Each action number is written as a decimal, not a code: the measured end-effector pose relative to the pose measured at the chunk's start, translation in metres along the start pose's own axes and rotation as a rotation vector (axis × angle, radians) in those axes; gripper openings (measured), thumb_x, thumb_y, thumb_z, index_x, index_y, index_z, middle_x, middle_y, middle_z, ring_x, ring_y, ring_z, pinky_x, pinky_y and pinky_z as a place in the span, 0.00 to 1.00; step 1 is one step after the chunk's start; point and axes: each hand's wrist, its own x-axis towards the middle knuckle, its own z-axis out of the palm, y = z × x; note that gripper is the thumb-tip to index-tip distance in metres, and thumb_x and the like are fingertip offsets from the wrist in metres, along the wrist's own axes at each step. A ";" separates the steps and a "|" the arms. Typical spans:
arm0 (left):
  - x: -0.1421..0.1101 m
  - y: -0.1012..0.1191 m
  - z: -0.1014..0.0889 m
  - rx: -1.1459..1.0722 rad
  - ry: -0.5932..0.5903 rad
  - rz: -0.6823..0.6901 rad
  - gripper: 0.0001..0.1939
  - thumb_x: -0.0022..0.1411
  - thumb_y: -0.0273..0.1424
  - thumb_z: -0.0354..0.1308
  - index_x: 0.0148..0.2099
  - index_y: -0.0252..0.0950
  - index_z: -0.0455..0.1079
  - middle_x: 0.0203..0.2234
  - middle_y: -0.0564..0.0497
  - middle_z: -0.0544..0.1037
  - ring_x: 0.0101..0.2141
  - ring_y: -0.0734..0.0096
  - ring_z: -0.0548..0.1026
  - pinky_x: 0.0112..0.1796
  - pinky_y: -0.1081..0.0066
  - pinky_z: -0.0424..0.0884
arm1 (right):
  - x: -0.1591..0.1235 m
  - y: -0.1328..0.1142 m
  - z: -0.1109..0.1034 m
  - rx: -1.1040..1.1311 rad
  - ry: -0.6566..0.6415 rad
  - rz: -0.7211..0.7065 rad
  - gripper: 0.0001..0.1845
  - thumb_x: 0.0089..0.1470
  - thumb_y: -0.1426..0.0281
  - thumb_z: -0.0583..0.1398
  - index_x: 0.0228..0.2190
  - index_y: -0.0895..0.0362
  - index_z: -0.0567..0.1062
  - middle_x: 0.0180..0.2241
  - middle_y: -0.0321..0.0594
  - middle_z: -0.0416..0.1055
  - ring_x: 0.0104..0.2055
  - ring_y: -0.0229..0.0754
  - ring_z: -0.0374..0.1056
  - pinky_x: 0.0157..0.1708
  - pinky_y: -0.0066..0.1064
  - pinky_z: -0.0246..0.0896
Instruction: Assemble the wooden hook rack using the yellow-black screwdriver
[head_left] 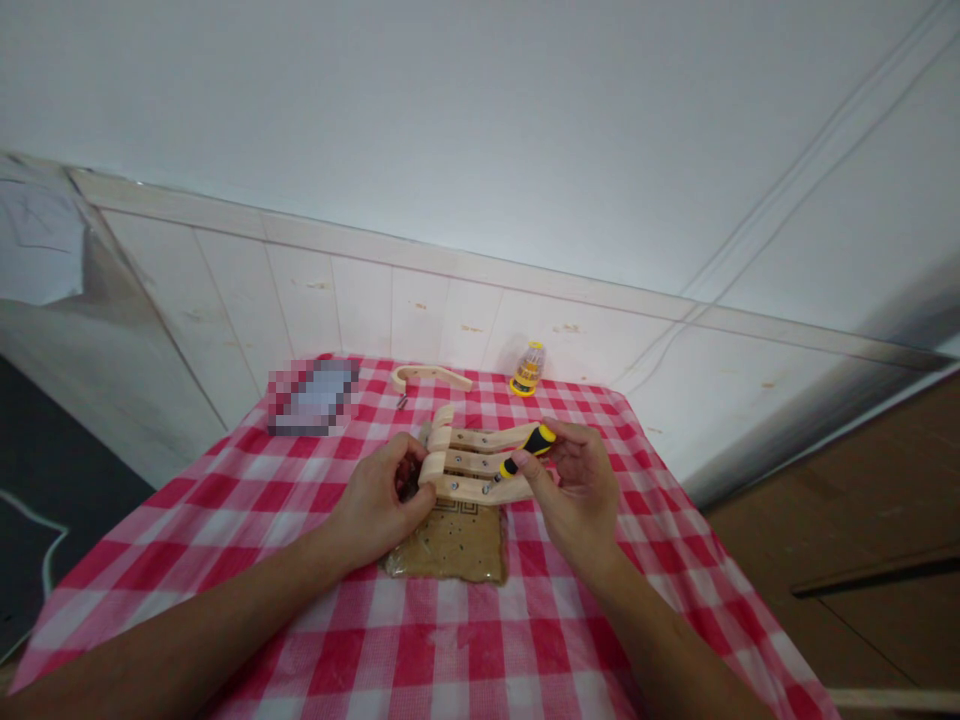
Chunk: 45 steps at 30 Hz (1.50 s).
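My left hand is closed on the curved ends of several pale wooden hooks set side by side, with dark-centred screws in their faces. In my right hand is a yellow-and-black screwdriver, slanting down to the left. Its tip meets a screw in the nearest hook. Beneath the hooks lies a brown slab in shiny clear wrap, marked with small dark spots and a dark square pattern. What my left fingertips press on behind the hooks is hidden.
Behind my hands, one more curved wooden hook lies by a small metal piece. A yellow-capped clear bit case stands near the white wall. A blurred-out flat object is at the back left. A red-and-white checked cloth covers the table.
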 end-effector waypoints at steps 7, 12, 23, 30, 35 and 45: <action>0.000 0.002 0.000 0.000 -0.009 -0.014 0.08 0.55 0.36 0.57 0.36 0.40 0.64 0.21 0.59 0.68 0.22 0.72 0.66 0.24 0.72 0.60 | -0.005 -0.004 -0.004 0.104 -0.077 0.016 0.14 0.62 0.68 0.66 0.49 0.48 0.74 0.47 0.43 0.80 0.43 0.45 0.80 0.41 0.39 0.79; 0.001 0.003 -0.001 0.014 -0.003 -0.008 0.08 0.55 0.36 0.57 0.36 0.40 0.64 0.20 0.59 0.68 0.22 0.72 0.66 0.24 0.72 0.60 | -0.004 -0.003 -0.003 0.062 -0.060 0.034 0.19 0.61 0.68 0.67 0.53 0.49 0.75 0.46 0.44 0.81 0.43 0.45 0.80 0.42 0.40 0.79; 0.000 0.001 0.000 0.012 0.001 -0.004 0.08 0.55 0.36 0.57 0.36 0.40 0.64 0.22 0.58 0.69 0.23 0.71 0.67 0.25 0.72 0.61 | -0.001 0.002 -0.002 0.002 -0.024 0.028 0.18 0.57 0.68 0.69 0.50 0.48 0.78 0.39 0.40 0.81 0.39 0.44 0.79 0.36 0.35 0.78; 0.000 0.002 -0.001 0.015 -0.009 -0.013 0.08 0.55 0.36 0.57 0.36 0.40 0.64 0.21 0.58 0.69 0.22 0.71 0.67 0.24 0.72 0.61 | -0.001 0.003 -0.001 -0.022 0.009 0.035 0.18 0.55 0.68 0.71 0.48 0.49 0.78 0.37 0.38 0.80 0.37 0.42 0.77 0.35 0.34 0.77; 0.001 0.004 -0.001 0.008 -0.012 -0.016 0.08 0.55 0.37 0.57 0.36 0.40 0.64 0.21 0.58 0.69 0.23 0.71 0.67 0.24 0.71 0.61 | -0.001 0.001 -0.001 -0.013 0.035 0.042 0.18 0.53 0.69 0.72 0.45 0.50 0.78 0.36 0.37 0.79 0.35 0.41 0.76 0.34 0.34 0.76; 0.000 0.003 -0.001 0.000 -0.001 0.004 0.08 0.55 0.36 0.57 0.36 0.40 0.64 0.20 0.58 0.68 0.22 0.72 0.66 0.24 0.72 0.60 | 0.001 0.001 -0.001 -0.049 0.048 0.001 0.18 0.51 0.71 0.72 0.43 0.51 0.76 0.35 0.36 0.77 0.33 0.40 0.75 0.32 0.33 0.75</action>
